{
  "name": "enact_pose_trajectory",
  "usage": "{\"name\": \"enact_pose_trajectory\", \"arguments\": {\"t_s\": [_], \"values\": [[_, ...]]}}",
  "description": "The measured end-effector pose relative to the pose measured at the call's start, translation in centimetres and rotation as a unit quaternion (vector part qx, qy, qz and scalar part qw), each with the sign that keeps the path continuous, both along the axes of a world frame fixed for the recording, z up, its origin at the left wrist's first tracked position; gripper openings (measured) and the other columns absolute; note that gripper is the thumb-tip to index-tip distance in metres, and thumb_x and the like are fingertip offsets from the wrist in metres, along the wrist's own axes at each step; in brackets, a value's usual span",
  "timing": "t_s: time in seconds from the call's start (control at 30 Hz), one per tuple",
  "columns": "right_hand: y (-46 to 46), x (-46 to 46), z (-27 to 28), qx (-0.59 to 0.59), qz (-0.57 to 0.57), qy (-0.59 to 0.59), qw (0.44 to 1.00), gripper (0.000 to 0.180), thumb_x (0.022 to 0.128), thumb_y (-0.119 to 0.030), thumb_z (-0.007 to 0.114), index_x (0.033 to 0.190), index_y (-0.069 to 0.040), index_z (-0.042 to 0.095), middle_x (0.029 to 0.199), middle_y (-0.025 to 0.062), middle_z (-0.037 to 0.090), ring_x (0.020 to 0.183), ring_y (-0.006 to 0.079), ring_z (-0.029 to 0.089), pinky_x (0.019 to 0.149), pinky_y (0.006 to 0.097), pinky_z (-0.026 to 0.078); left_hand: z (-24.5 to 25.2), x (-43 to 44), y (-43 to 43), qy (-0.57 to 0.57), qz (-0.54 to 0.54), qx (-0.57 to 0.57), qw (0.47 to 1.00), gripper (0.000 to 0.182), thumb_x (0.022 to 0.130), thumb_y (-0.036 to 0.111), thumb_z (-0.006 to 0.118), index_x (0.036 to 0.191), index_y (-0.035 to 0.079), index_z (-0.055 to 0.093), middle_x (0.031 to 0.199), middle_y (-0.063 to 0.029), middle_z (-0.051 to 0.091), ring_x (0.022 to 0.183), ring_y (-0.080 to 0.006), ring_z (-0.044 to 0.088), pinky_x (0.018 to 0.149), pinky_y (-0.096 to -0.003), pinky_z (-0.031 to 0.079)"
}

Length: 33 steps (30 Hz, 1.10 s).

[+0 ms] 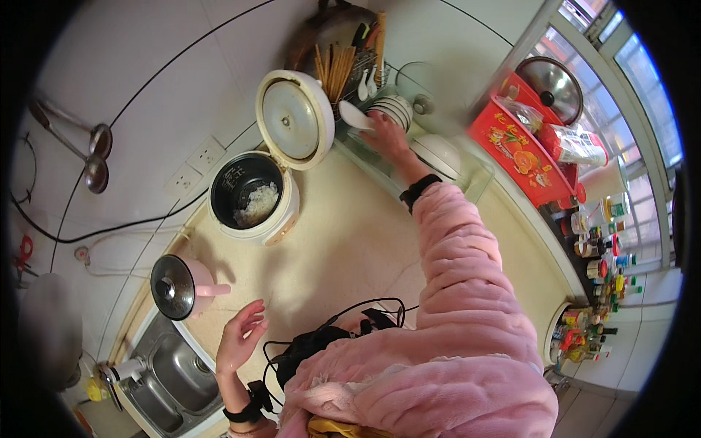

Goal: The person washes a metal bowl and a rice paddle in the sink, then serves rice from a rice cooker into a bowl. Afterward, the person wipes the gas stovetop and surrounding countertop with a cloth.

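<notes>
Reaching over a glass-like dish rack [372,167], my right hand [388,137] grips a white rice paddle [355,116] whose blade points away to the left. Stacked bowls [397,107] stand right beside that hand, and an upturned white bowl [438,153] lies nearer my wrist. To the left, a white rice cooker [285,219] has its lid [290,120] raised. Some cooked rice [260,202] sits at the bottom of its dark inner pot [224,186]. My left hand [241,334] hovers empty with loosely bent fingers, close to a pink lidded pot [202,287].
Chopsticks [335,68] and spoons [367,82] stand in a wire holder behind the rack. A red carton [526,153] sits by the window, near many jars [597,268]. Ladles [97,159] hang at left above a double sink [181,367]. Black cables [361,306] lie near my body.
</notes>
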State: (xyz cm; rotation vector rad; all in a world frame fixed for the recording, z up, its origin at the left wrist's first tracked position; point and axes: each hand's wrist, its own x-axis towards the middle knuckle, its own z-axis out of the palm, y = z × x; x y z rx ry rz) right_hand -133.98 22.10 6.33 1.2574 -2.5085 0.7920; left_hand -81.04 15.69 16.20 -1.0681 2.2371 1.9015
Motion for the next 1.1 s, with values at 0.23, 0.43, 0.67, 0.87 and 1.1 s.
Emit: {"name": "enact_pose_trajectory", "arguments": {"t_s": [0.23, 0.43, 0.67, 0.87, 1.1], "values": [[-0.1, 1.2, -1.0, 0.086, -0.020, -0.011, 0.996, 0.047, 0.079, -0.023, 0.064, 0.121, -0.015, 0.045, 0.107, 0.0204, 0.048, 0.081, 0.0419, 0.060, 0.068, 0.0481, 0.051, 0.0, 2.7, 0.2, 0.005, 0.031, 0.007, 0.999, 0.045, 0.088, 0.008, 0.063, 0.131, 0.004, 0.048, 0.116, -0.0103, 0.059, 0.101, -0.0148, 0.059, 0.087, -0.0279, 0.049], [-0.1, -0.5, -2.9, 0.077, -0.042, 0.038, 0.995, 0.045, 0.086, -0.006, 0.046, 0.127, -0.023, 0.046, 0.116, 0.0222, 0.045, 0.079, 0.0419, 0.062, 0.067, 0.0492, 0.051, 0.3, 3.1, 0.2, 0.021, 0.020, -0.017, 0.999, 0.045, 0.088, 0.012, 0.064, 0.130, 0.003, 0.049, 0.116, -0.0102, 0.060, 0.099, -0.0159, 0.060, 0.085, -0.0283, 0.050], [1.6, 0.4, -1.3, 0.029, -0.049, 0.105, 0.993, 0.068, 0.076, 0.003, 0.050, 0.135, -0.029, 0.042, 0.124, 0.0185, 0.043, 0.085, 0.0397, 0.062, 0.072, 0.0467, 0.051, 0.2, 3.5, 0.1, 0.050, 0.005, -0.027, 0.998, 0.045, 0.088, 0.015, 0.063, 0.129, 0.004, 0.050, 0.114, -0.0112, 0.060, 0.096, -0.0153, 0.060, 0.084, -0.0291, 0.051], [7.5, 4.4, 7.0, -0.272, -0.042, 0.075, 0.958, 0.050, 0.074, 0.005, 0.046, 0.121, -0.007, 0.057, 0.115, 0.0158, 0.058, 0.098, 0.0302, 0.059, 0.085, 0.0353, 0.047, 0.4, 1.4, 0.2, 0.090, -0.018, 0.026, 0.995, 0.048, 0.089, 0.016, 0.063, 0.133, 0.005, 0.045, 0.117, -0.0126, 0.059, 0.102, -0.0160, 0.059, 0.090, -0.0294, 0.047], [9.1, 16.8, 13.8, -0.257, 0.261, -0.173, 0.914, 0.050, 0.076, 0.011, 0.042, 0.123, -0.002, 0.054, 0.119, 0.0083, 0.058, 0.112, 0.0192, 0.052, 0.094, 0.0293, 0.039, 0.3, -4.1, 1.9, 0.257, 0.037, 0.217, 0.941, 0.066, 0.092, 0.014, 0.058, 0.146, 0.011, 0.019, 0.135, -0.0133, 0.044, 0.112, -0.0195, 0.054, 0.093, -0.0322, 0.045]]}}
